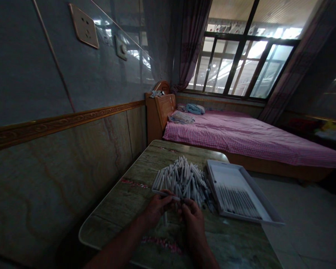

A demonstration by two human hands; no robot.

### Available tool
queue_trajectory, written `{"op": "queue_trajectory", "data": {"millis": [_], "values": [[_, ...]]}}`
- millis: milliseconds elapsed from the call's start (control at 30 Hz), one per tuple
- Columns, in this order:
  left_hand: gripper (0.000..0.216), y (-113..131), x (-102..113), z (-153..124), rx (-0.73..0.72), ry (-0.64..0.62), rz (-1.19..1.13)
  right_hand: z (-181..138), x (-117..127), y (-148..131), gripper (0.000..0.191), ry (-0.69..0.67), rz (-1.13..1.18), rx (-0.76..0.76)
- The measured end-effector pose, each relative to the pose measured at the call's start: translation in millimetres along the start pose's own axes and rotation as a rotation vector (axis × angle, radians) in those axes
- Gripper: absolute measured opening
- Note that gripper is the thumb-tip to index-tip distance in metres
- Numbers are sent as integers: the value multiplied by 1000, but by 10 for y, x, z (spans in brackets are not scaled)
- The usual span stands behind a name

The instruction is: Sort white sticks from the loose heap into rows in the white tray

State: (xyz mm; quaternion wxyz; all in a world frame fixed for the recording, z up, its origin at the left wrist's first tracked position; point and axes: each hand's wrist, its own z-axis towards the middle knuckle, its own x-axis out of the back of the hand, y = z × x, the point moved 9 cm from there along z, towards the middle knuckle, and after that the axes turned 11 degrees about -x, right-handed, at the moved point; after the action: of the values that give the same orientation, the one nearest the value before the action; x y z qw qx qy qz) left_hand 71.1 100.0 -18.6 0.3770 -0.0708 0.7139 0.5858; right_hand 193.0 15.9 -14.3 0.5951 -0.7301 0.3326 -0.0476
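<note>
Above the near part of the table, my left hand [156, 209] pinches a slim white pen [172, 197] that lies nearly level. The fingers of my right hand [192, 213] are closed at the pen's right end, around a small dark part, perhaps a cap; its exact shape is too dim to tell. Just beyond both hands rises a heap of white pens [182, 175], with darker pieces along its right side. One loose white piece [165, 218] rests on the tabletop between my wrists. Right of the heap, a shallow white tray [226, 170] holds a row of pens [236, 200] laid side by side.
The wood-patterned table [112, 220] has rounded corners, and the tray juts past its right edge. A tiled wall [72, 179] runs close along the left. Behind the table stands a bed [212, 129] with a pink checked cover, below a curtained window [240, 67].
</note>
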Motion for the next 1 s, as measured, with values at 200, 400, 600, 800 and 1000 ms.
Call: {"op": "queue_trajectory", "data": {"millis": [200,400,600,800,1000], "values": [[37,3,-16,9,-12,4,2,-6,0,-18,28,19,-60,47],[38,14,-24,1,-18,13,15,-12,49,-63,28,67,-81,87],[37,0,4,8,-21,27,16,-6,93,-90,27,89,-110,106],[36,-13,6,10,-20,26,16,2,130,-107,24,113,-185,169],[36,-44,7,21,-22,8,54,-28,128,-155,24,131,-273,236]]}}
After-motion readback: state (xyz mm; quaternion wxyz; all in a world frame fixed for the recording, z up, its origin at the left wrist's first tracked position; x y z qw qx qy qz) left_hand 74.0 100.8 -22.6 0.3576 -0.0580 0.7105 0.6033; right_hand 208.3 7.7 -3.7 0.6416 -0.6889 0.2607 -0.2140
